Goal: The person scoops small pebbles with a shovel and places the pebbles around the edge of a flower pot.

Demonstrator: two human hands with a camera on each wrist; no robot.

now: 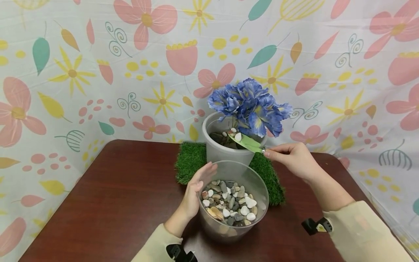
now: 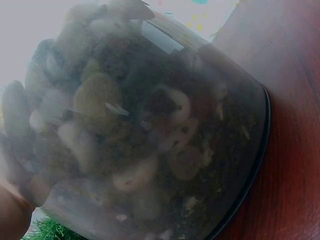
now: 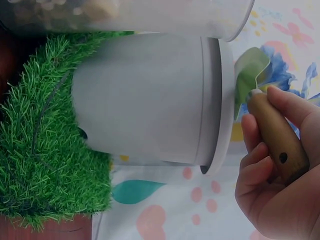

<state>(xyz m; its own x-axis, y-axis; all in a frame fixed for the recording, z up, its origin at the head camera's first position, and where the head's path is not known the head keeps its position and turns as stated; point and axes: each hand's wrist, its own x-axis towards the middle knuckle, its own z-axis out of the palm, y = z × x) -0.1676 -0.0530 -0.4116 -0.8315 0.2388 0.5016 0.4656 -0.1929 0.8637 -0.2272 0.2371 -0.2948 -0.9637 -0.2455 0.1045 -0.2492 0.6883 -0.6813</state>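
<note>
A white cloth backdrop (image 1: 150, 74) printed with pink, yellow and teal flowers and leaves hangs behind a dark reddish-brown table (image 1: 131, 203). On the table, a green artificial grass mat (image 1: 191, 160) lies in front of you, and a pale gray pot (image 1: 226, 154) stands upright on it. Blue flowers (image 1: 252, 105) rise from the pot, leaning over its right rim. Just in front of the pot, nearer to you, stands a clear bucket (image 1: 226, 233) holding many pebbles (image 1: 229, 200) in white, gray and tan.

Your left hand (image 1: 191, 194) rests against the left side of the bucket, its fingers extended along the wall near the rim rather than clenched. Your right hand (image 1: 296, 160) grasps the trowel (image 1: 248, 144) by its wooden handle (image 3: 277, 132), fingers and thumb wrapped around it. The green blade reaches over the right part of the pot's rim, its tip inside the opening below the flowers, and at least 1 white pebble (image 1: 238, 137) sits on it near the tip. You wear 2 light sleeves, with a black device at each cuff.
</note>
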